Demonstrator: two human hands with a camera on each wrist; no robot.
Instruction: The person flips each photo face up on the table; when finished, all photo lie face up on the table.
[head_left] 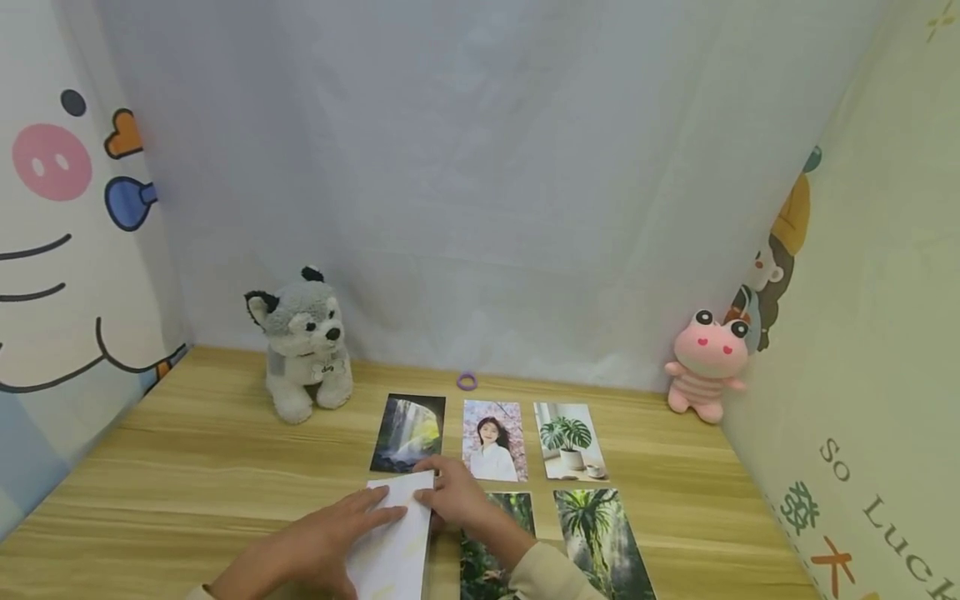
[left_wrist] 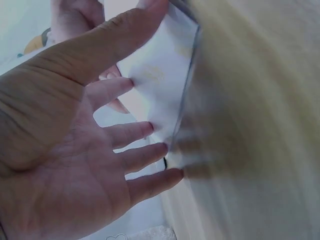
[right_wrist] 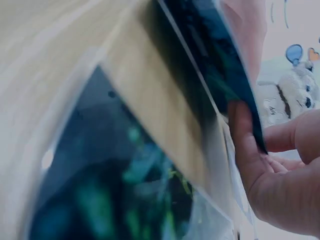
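A photo card [head_left: 393,550] is tilted up near the table's front, its white back with pale yellow marks toward the head camera. My right hand [head_left: 459,498] pinches its far right corner between thumb and fingers. In the right wrist view, the card's dark blue-green picture side [right_wrist: 212,55] faces the camera. My left hand [head_left: 311,542] touches the card's left side with fingers spread and fairly straight, as the left wrist view also shows. Under my right forearm lies a green forest photo [head_left: 491,567], partly covered. Beside it is a hanging-fern photo [head_left: 603,542].
Behind lie a waterfall photo [head_left: 407,433], a portrait photo [head_left: 492,442] and a potted-plant photo [head_left: 567,442] in a row. A purple ring [head_left: 467,382] lies near the back curtain. A plush husky [head_left: 306,346] sits back left, a pink plush toy [head_left: 708,367] back right.
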